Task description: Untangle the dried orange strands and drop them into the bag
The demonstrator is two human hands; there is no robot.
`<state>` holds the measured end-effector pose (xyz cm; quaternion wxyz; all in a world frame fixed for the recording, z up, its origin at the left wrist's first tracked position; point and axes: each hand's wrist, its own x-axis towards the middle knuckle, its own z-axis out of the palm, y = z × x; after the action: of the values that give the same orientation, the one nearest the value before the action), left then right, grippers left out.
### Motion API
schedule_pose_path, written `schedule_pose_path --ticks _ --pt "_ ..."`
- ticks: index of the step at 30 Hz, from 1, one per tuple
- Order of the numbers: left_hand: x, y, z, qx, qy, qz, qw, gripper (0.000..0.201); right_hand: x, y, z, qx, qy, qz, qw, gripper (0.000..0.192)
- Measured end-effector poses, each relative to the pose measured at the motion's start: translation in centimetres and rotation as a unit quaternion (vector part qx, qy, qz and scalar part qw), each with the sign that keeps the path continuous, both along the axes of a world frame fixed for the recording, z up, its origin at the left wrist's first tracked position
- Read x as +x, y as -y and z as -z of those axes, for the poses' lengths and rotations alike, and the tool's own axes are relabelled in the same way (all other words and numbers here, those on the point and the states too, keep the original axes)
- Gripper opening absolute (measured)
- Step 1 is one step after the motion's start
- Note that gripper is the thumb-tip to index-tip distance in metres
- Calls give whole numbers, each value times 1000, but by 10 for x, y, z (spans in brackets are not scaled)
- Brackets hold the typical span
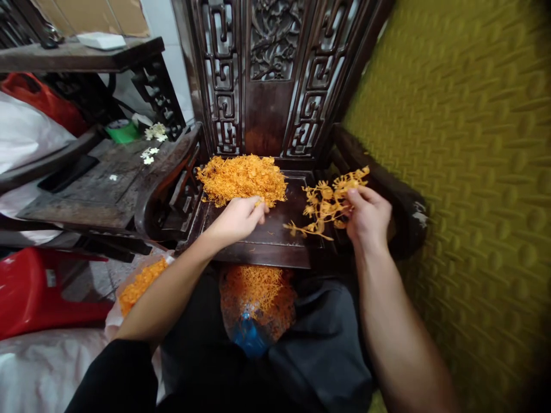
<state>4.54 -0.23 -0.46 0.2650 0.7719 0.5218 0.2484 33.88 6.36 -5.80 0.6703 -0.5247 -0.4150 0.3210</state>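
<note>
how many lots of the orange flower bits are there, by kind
loose heap on the chair seat: 1
branched sprig in the right hand: 1
clear bags of orange bits: 2
total: 4

arms: 2, bare to above elbow | left sleeve [112, 373]: black, pushed up | lap: dark clothing

Carved dark wood chair back [275, 74] w/ fretwork panels, upright at centre. Yellow-green quilted wall padding [465, 172] fills right side. Left: low dark wood table [99, 183] w/ small white flowers [155, 132] + green tape roll [123, 131] near its far edge. Red plastic stool [38, 287] lower left, just below table. Red bag [43, 97] behind it; white box [101, 40] on upper shelf [77, 54].
</note>
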Motion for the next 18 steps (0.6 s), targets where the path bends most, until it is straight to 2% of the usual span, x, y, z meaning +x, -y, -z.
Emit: schedule_pose_path --ticks 2,5,10,13,16,18 --pt "1 -4 1 -55 142 28 988 41 -9 6 -1 -20 -82 -68 994 31" --pt "3 -8 4 -98 254 23 962 41 -32 19 -11 -24 -133 -160 978 34" --pt "1 -14 4 -60 354 1 933 45 -54 29 -23 -77 -184 -291 936 39" --pt "2 -16 -7 -27 332 -19 943 44 -63 33 -24 -85 -192 -344 915 41" --pt "8 -18 -19 7 239 -12 971 38 -73 38 -25 -81 -183 -369 908 43" --pt "15 -19 -22 15 173 12 985 41 -79 40 -25 -85 -167 -385 904 45"
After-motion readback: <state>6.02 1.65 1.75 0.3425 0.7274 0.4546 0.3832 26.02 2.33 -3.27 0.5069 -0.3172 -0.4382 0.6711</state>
